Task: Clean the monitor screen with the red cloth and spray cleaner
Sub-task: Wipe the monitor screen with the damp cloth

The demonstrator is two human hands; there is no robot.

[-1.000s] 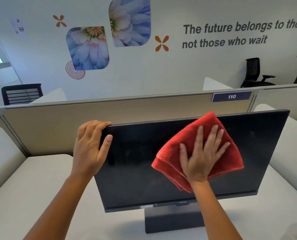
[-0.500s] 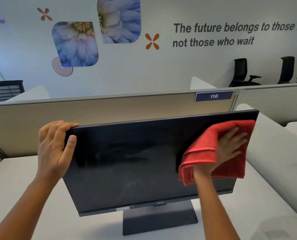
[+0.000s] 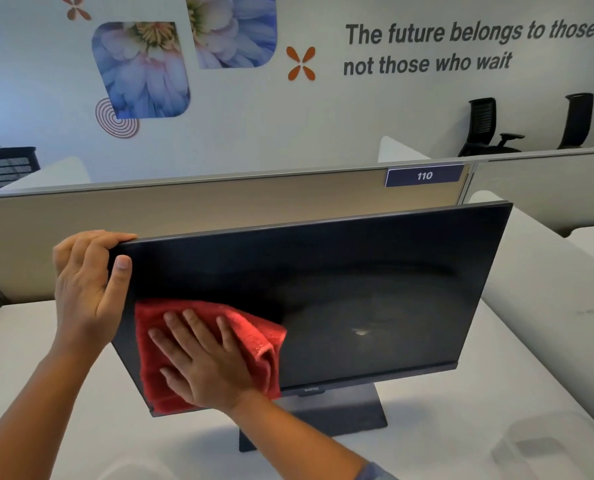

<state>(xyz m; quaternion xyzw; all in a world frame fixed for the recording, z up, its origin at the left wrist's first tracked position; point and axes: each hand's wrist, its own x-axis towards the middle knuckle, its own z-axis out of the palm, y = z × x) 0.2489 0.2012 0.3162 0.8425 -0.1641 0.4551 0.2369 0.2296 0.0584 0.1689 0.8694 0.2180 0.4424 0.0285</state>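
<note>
A black monitor (image 3: pixel 375 289) stands on a dark base on the white desk, its screen dark with faint smears. My left hand (image 3: pixel 87 289) grips the monitor's top left corner, thumb on the front. My right hand (image 3: pixel 202 362) lies flat with fingers spread on the folded red cloth (image 3: pixel 257 341), pressing it against the lower left part of the screen. No spray cleaner bottle is in view.
The white desk (image 3: pixel 462 438) surrounds the monitor's base (image 3: pixel 344 414). A beige partition (image 3: pixel 219 209) with a "110" label (image 3: pixel 423 175) runs behind. Two black office chairs (image 3: pixel 486 129) stand far right by the wall. A white divider (image 3: pixel 548 289) rises on the right.
My right hand slid the red cloth from the screen's upper right across to its lower left. My left hand kept its hold on the top left corner.
</note>
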